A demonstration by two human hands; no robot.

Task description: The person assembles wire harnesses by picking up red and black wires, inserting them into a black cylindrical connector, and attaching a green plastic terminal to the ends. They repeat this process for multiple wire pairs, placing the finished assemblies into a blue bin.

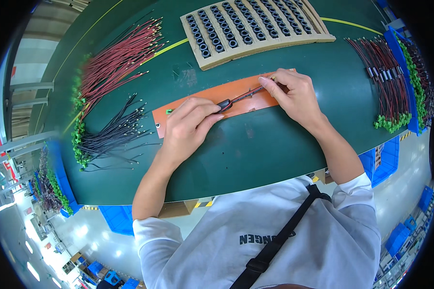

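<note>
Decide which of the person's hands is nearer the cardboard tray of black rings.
Right. The right hand lies just below the cardboard tray, pinching the wire's end; the left hand sits lower, farther from it, holding the black ring.

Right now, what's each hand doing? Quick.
Left hand: closed, fingers pinching the black ring on the wires.
Right hand: closed, fingers pinching the wires' far end over the orange mat.

Ring tray (pixel 212 59) behind board (pixel 197 103)

Pale grey short-sleeved top, dark lettering across chest; black strap with buckle; bare forearms
</note>
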